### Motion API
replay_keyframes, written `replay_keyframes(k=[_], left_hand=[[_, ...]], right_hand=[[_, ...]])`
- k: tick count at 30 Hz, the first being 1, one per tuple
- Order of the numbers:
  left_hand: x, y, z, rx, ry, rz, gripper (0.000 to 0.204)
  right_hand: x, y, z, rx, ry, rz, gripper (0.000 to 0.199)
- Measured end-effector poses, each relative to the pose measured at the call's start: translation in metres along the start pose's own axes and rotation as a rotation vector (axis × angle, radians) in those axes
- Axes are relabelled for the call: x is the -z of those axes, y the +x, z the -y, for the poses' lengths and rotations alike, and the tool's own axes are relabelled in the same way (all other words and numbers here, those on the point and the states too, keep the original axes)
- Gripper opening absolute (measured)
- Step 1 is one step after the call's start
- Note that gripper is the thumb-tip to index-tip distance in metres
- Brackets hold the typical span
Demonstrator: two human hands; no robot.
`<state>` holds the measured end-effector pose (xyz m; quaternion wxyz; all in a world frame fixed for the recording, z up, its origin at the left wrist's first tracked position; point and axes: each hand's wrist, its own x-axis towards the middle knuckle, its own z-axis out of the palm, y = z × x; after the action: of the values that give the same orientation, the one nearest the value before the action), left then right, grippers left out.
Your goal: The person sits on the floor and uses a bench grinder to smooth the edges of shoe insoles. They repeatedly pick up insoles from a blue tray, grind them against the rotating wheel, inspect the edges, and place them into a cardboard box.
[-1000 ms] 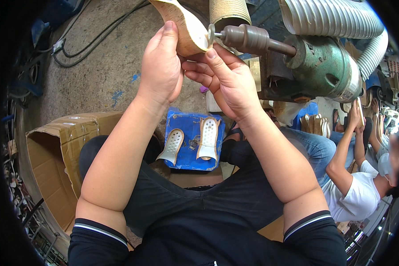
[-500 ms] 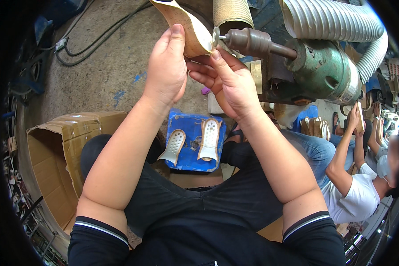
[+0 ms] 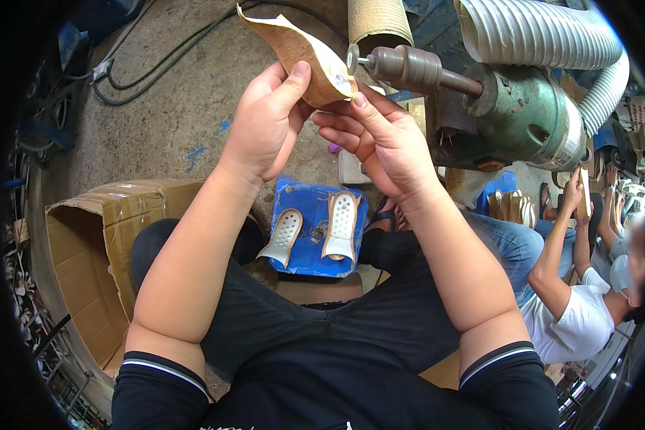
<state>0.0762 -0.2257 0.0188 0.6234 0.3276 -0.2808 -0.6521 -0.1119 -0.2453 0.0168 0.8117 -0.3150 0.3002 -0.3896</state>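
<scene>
Gripping the curved, tan, pale-lined cork-like shell (image 3: 315, 61) between thumb and fingers, the left hand (image 3: 265, 118) supports its side while the right hand (image 3: 390, 136) pinches its lower end, apparently to steady that edge just beside the small, round grey disc (image 3: 352, 59)

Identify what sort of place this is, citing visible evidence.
Probably a workshop: there's a green motor-like machine bearing a small wheel, a ribbed silver duct, and perforated curved pieces on a blue stand.
</scene>
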Motion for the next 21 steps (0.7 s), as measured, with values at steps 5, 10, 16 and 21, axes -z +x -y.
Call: replay_keyframes(k=[5,10,16,21], left_hand=[[0.0076,-0.0008,-0.0003,0.033,0.038,0.029,0.036],[0.0073,-0.0035,0.0009,0.004,0.024,0.021,0.038],[0.0063,-0.0039,-0.0023,-0.025,0.042,0.025,0.04],[0.0066,-0.0015,-0.0036,-0.035,0.043,0.039,0.041]], right_hand=[[0.0014,-0.0018,0.0013,-0.047,-0.023,-0.056,0.045],[0.004,-0.0053,0.0042,-0.016,-0.131,-0.119,0.043],[-0.0004,-0.0073,0.0022,0.041,-0.103,-0.093,0.042],[-0.005,-0.004,0.0013,0.074,-0.142,-0.107,0.041]])
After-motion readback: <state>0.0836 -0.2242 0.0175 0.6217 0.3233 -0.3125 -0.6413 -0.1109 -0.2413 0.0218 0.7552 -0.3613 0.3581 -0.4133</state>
